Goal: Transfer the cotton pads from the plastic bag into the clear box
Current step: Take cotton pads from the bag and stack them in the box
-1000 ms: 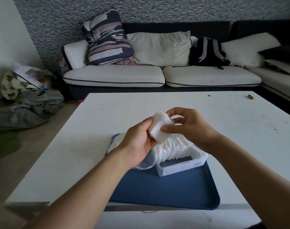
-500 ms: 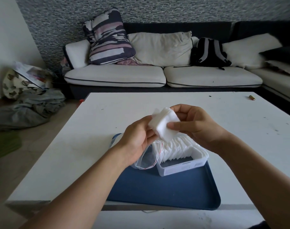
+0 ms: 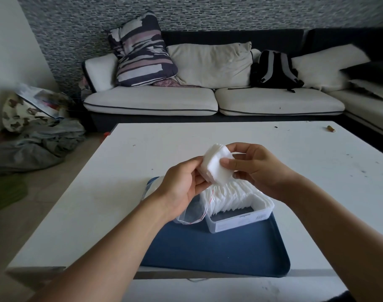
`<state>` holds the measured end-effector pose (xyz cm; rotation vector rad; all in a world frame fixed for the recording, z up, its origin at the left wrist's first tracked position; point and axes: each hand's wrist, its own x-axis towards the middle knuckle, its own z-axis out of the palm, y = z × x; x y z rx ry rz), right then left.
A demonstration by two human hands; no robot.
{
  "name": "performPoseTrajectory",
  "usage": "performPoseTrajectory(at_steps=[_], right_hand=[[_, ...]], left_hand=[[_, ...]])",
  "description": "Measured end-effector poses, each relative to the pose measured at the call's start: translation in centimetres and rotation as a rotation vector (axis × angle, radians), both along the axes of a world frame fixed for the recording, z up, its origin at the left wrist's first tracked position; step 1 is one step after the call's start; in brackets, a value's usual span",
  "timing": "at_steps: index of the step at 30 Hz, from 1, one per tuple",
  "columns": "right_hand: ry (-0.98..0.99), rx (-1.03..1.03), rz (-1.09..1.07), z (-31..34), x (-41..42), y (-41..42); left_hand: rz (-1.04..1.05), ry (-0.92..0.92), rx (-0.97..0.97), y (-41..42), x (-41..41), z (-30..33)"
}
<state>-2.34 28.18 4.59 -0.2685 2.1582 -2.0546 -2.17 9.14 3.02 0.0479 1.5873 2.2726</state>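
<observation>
You hold a white stack of cotton pads (image 3: 216,168) above the clear box (image 3: 240,219), already part-filled with upright pads; the limp plastic bag (image 3: 191,212) touches it.

- You face a white table (image 3: 125,192), scuffed w/ dark specks; small brown object (image 3: 330,128) at its far right.
- Behind it: sofa (image 3: 151,101), cream cushions on dark frame, runs along wall & turns at right.
- On sofa: striped pillow (image 3: 142,53), beige pillow (image 3: 210,62), black backpack (image 3: 273,70).
- Back wall (image 3: 77,22): grey mosaic pattern; left wall plain white.
- Floor at left: clothes pile (image 3: 33,144), patterned bag (image 3: 22,112).
- Light dim, soft.
</observation>
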Motion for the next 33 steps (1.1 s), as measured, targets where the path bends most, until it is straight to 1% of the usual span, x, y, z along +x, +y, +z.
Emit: performPoseTrajectory(at_steps=[9, 12, 14, 17, 19, 21, 24, 25, 29, 30, 33], right_hand=[[-0.025, 0.05, -0.012, -0.1, 0.1, -0.2], [-0.022, 0.027, -0.049, -0.4, 0.1, -0.8], [0.004, 0.041, -0.092, -0.9, 0.0, -1.3], [0.033, 0.084, -0.148, -1.3, -0.1, -2.0], [0.049, 0.107, -0.184, -1.1, 0.0, -2.4], [0.05, 0.07, -0.192, -0.9, 0.3, -3.0], [-0.013, 0.002, -0.204, -1.2, 0.4, -3.7], [-0.025, 0.003, -0.219, -1.3, 0.4, -3.6], [0.034, 0.113, -0.164, -0.6, 0.9, -3.2], [0.054, 0.11, -0.145, -0.6, 1.0, -3.1], [0.06, 0.117, -0.102, -0.6, 1.3, -2.9]], left_hand=[[-0.021, -0.019, -0.006, -0.1, -0.1, -0.2], [-0.066, 0.054, -0.02, 0.1, 0.0, -0.3], [-0.03, 0.107, -0.053, 0.6, 0.2, -0.3], [0.07, 0.12, -0.072, 1.1, 0.2, -0.4], [0.077, 0.132, -0.101, 1.4, 0.0, -0.7], [0.065, 0.115, -0.082, 1.8, 0.0, -0.7], [0.066, 0.046, 0.013, 2.4, 0.1, -0.6], [0.057, 0.04, 0.016, 2.5, 0.1, -0.6], [-0.005, 0.083, -0.017, 2.7, 0.1, -0.4], [-0.008, 0.091, -0.026, 2.8, 0.1, -0.4], [0.049, 0.111, -0.049, 3.1, 0.0, -0.5]])
